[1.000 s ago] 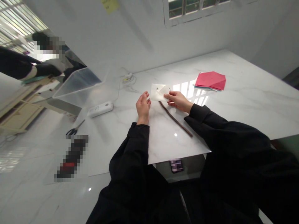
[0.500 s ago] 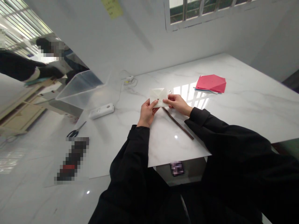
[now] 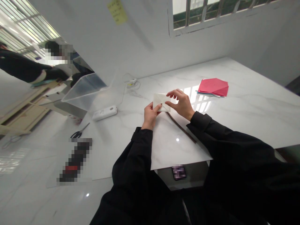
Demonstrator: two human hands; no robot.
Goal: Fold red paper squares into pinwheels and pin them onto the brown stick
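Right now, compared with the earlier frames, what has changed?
The left hand, beside the white envelope at first, now grips it. The right hand, which was pinching it, has opened over its right side; contact is unclear. The brown stick, red paper and scissors stayed put.

The left hand [image 3: 150, 117] is gripping a cream envelope [image 3: 158, 99] near its seven-o'clock corner; the right hand [image 3: 184, 105] is holding its fingers [image 3: 172, 93] parted toward three o'clock. On the tabletop [image 3: 168, 151], a brown stick [image 3: 183, 129] is lying toward five.
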